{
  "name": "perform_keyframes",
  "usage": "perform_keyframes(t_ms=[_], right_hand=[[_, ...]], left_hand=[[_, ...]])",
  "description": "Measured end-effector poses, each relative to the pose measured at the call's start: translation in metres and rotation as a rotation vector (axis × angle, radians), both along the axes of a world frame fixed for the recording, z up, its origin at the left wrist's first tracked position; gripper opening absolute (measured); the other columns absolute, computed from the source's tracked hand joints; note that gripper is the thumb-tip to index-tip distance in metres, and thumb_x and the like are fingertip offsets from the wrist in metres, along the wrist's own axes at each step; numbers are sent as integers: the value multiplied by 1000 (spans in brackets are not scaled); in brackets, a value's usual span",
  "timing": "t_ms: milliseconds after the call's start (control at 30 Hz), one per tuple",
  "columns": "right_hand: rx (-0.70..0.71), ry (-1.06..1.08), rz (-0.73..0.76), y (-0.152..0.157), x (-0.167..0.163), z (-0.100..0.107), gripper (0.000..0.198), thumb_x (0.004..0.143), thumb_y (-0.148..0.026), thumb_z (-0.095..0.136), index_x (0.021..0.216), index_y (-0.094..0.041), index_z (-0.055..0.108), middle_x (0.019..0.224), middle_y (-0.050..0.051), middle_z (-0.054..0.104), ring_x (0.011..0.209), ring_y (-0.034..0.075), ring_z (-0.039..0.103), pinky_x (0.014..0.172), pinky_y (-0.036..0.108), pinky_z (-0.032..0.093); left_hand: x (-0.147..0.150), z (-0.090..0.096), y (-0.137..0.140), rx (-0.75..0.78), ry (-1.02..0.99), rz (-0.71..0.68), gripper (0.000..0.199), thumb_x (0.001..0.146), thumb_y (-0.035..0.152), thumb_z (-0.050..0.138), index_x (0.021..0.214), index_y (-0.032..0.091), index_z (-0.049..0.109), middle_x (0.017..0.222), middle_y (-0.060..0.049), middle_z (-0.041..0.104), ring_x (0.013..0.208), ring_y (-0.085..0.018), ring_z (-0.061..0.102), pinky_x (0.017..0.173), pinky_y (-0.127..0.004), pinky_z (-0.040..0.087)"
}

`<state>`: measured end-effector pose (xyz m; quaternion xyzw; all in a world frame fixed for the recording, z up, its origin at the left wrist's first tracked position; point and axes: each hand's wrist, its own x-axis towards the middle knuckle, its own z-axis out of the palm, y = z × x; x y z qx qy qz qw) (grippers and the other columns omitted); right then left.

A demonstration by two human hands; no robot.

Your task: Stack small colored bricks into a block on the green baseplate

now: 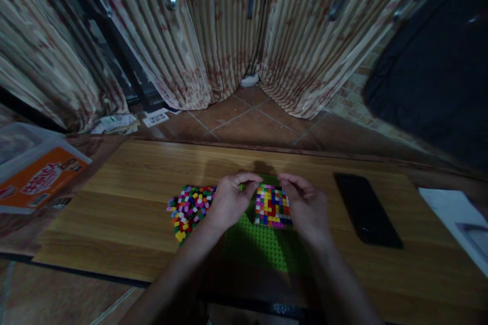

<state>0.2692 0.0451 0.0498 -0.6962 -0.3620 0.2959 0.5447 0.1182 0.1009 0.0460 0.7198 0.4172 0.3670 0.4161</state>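
Observation:
A green studded baseplate (272,249) lies on the wooden table, and a block of many-coloured small bricks (271,205) sits on its upper part. My left hand (232,202) is at the block's left far corner, thumb and forefinger pinched together. At the right far corner, my right hand (308,205) is also closed in a pinch, its fingers partly covering the block's right side. Whatever lies between the fingertips is too small to make out. Just left of my left hand is a heap of loose coloured bricks (192,208), partly hidden by that hand and forearm.
A dark phone-like slab (368,210) lies on the table (114,198) to the right. White paper (453,213) is at the far right edge. A clear box with an orange label (41,177) stands at left. Striped curtains (224,30) hang beyond the tiled floor.

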Motion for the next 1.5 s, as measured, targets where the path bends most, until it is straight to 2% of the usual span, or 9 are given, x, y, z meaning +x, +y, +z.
perform_keyframes(t_ms=[267, 500, 800, 1200, 1500], right_hand=[[-2, -57, 9, 0, -1, 1, 26, 79, -38, 60, 91, -20, 74, 97, 7, 75, 91, 23, 69, 84, 37, 51], [1, -71, 14, -2, -1, 0, 27, 80, -40, 60, 93, -20, 74, 99, 7, 75, 92, 24, 69, 83, 38, 52], [-8, -79, 22, -2, -2, 1, 28, 80, -40, 59, 93, -19, 73, 97, 7, 75, 90, 23, 69, 81, 38, 52], [-11, -122, 35, -2, -1, -5, 27, 81, -40, 59, 94, -21, 73, 99, 7, 75, 93, 24, 68, 85, 39, 50], [-4, -123, 25, -2, -1, -3, 28, 80, -39, 59, 93, -19, 73, 99, 7, 75, 93, 23, 68, 85, 38, 50]], left_hand=[[0, -5, 1, -30, -62, -17, 33, 81, 18, 62, 114, 21, 67, 96, -3, 73, 89, -15, 69, 91, -32, 54], [2, -1, 2, -28, -44, -18, 31, 81, 16, 61, 111, 20, 67, 94, -2, 74, 87, -14, 69, 90, -31, 53], [3, 7, 2, 105, 109, -8, 30, 81, 14, 60, 108, 22, 68, 94, -1, 75, 88, -15, 71, 94, -32, 53], [5, 15, 2, 101, 172, -22, 25, 80, 10, 59, 101, 19, 70, 94, -2, 76, 85, -15, 71, 90, -30, 55], [-7, 4, -1, 75, 148, -91, 35, 86, 17, 56, 120, 21, 62, 105, -3, 74, 98, -17, 69, 96, -32, 52]])
